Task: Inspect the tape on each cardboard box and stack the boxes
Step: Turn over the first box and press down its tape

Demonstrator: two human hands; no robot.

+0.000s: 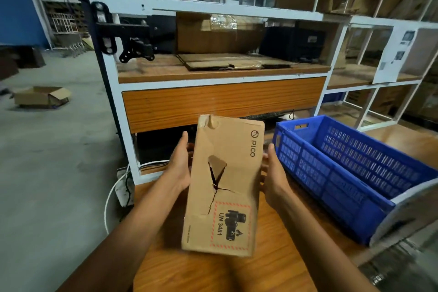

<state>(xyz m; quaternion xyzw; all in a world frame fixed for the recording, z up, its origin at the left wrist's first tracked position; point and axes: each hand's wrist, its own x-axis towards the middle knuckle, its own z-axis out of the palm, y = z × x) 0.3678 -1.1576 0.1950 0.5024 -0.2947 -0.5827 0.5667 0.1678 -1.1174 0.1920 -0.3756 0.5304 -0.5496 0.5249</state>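
A long brown cardboard box [231, 173] printed "PICO" and "UN 3481" is held up over the wooden table [272, 263], its torn face turned toward me. A jagged tear and a lifted flap run down its middle. My left hand [180, 163] grips the box's left side, thumb on the front edge and fingers behind it. On the right side my right hand [272, 178] holds the box the same way, its fingers hidden behind. No tape shows clearly on this face.
A blue plastic crate [350, 173] stands on the table to the right of the box. Behind it is a white-framed workbench [222, 99] with flattened cardboard on its shelf. An open carton [41, 97] lies on the concrete floor at the left. White cables [118, 187] hang by the table's left edge.
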